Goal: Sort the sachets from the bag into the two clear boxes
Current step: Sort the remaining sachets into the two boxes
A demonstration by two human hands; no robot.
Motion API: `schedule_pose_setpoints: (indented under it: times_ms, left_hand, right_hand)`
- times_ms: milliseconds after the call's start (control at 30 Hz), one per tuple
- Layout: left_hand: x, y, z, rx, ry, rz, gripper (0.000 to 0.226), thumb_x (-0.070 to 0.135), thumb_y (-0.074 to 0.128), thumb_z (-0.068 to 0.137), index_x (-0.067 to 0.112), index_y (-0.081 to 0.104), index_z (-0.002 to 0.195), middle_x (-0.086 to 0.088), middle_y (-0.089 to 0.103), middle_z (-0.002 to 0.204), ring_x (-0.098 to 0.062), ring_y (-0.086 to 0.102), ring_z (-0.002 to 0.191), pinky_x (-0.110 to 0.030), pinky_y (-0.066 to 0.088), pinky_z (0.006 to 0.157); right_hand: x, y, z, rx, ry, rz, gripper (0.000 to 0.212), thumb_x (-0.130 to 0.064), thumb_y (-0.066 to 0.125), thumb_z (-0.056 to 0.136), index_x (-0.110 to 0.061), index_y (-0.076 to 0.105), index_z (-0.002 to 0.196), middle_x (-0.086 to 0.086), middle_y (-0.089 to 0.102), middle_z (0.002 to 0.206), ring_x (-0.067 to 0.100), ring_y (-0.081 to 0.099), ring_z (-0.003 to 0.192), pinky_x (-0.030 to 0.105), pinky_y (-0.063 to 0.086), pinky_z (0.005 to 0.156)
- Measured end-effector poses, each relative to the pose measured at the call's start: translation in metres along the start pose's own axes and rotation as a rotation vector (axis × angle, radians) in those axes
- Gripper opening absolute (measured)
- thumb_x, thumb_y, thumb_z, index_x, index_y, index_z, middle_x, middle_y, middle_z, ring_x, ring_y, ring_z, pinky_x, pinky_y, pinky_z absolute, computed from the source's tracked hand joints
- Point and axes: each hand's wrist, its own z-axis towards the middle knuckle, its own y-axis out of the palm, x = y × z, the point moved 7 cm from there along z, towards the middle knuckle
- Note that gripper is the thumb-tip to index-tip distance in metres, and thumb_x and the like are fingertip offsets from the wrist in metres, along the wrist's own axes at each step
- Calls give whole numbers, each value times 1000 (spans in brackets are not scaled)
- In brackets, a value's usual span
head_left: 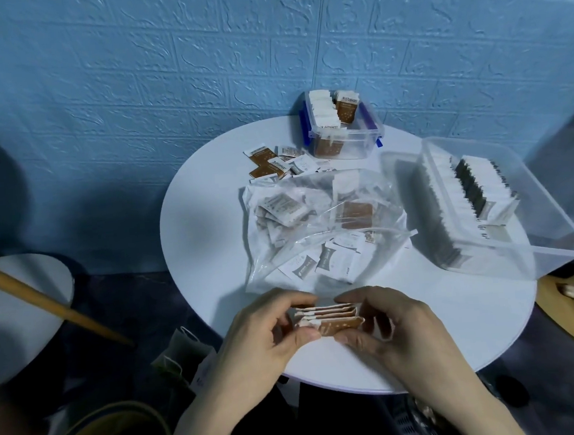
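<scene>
Near the front edge of the round white table (475, 319), my left hand (270, 332) and my right hand (386, 322) together pinch a small stack of brown sachets (331, 318), one hand at each end. Behind it lies the clear plastic bag (313, 222), with white and brown sachets inside and spilling from its mouth. A small clear box (365, 139) with blue clips stands at the back, filled with upright brown sachets. At the right sits a large clear box (536, 211) that holds a row of white and dark sachets.
Several loose brown and white sachets (274, 161) lie on the table left of the small box. A white stool (21, 307) and a wooden stick (45, 301) are at the left. Paper bags (183, 359) sit on the floor. The blue brick-pattern wall is close behind.
</scene>
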Motion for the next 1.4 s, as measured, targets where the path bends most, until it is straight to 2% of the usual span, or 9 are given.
schedule_pose_setpoints:
  times_ms: [200, 433, 567, 667, 800, 867, 1000, 1200, 1400]
  left_hand:
    - [0, 3, 2, -34, 12, 104, 34, 16, 78, 79, 43, 65, 94, 27, 64, 91, -3, 62, 80, -17, 46, 71]
    - [5, 5, 2, -58, 76, 167, 26, 30, 73, 82, 37, 63, 104, 23, 62, 95, -7, 61, 85, -25, 49, 72]
    - [8, 6, 2, -46, 92, 211, 29, 28, 77, 79, 36, 64, 104, 22, 60, 91, -5, 57, 78, -15, 42, 66]
    - [2, 1, 2, 30, 30, 21, 37, 42, 77, 68, 44, 63, 102, 15, 53, 65, -3, 45, 56, -17, 35, 53]
    - [3, -4, 4, 99, 25, -159, 35, 52, 74, 62, 46, 67, 95, 10, 47, 60, -4, 42, 57, -22, 34, 54]
    - [11, -6, 5, 81, 47, -113, 33, 50, 72, 63, 47, 66, 96, 13, 49, 62, -3, 43, 57, -21, 35, 53]
    - [30, -8, 10, -27, 127, 196, 31, 44, 67, 69, 41, 60, 100, 21, 53, 82, -8, 47, 59, -18, 37, 55]
    - [27, 0, 20, -95, 61, 159, 29, 31, 78, 72, 36, 61, 96, 26, 53, 77, -5, 46, 57, -15, 33, 54]
    - [1, 5, 12, -65, -26, 172, 34, 31, 80, 73, 34, 63, 102, 19, 51, 69, -5, 45, 59, -19, 34, 55]
  right_hand:
    - [-1, 9, 3, -39, 3, 50, 32, -33, 79, 75, -41, 58, 99, -17, 64, 83, 8, 56, 72, 25, 47, 63]
    - [0, 10, 4, -80, 20, 155, 25, -36, 78, 76, -38, 59, 93, -9, 62, 73, 8, 49, 60, 29, 44, 59]
    - [1, 12, 3, -73, 26, 175, 25, -39, 75, 76, -38, 59, 95, -6, 63, 73, 13, 53, 62, 37, 49, 63]
    - [-1, 12, 2, -84, 56, 389, 24, -39, 78, 77, -32, 63, 95, 0, 67, 77, 22, 56, 67, 44, 49, 67]
    - [-5, 14, 2, -95, 74, 531, 29, -42, 77, 77, -25, 64, 96, 4, 70, 83, 23, 60, 71, 51, 49, 73]
    - [-6, 15, 2, -76, 58, 433, 36, -55, 73, 73, -29, 62, 97, -3, 68, 84, 22, 59, 72, 47, 50, 70]
    - [-12, -1, 3, 35, -44, 92, 46, -65, 69, 65, -42, 55, 103, -21, 50, 99, 2, 52, 71, 16, 42, 61]
    - [-16, -6, 5, 7, -46, 301, 34, -16, 81, 76, -37, 63, 97, -24, 56, 76, 5, 48, 62, 11, 37, 60]
    - [-18, -7, 11, -44, -72, 188, 28, -20, 78, 79, -34, 58, 94, -16, 60, 86, 9, 54, 75, 13, 38, 64]
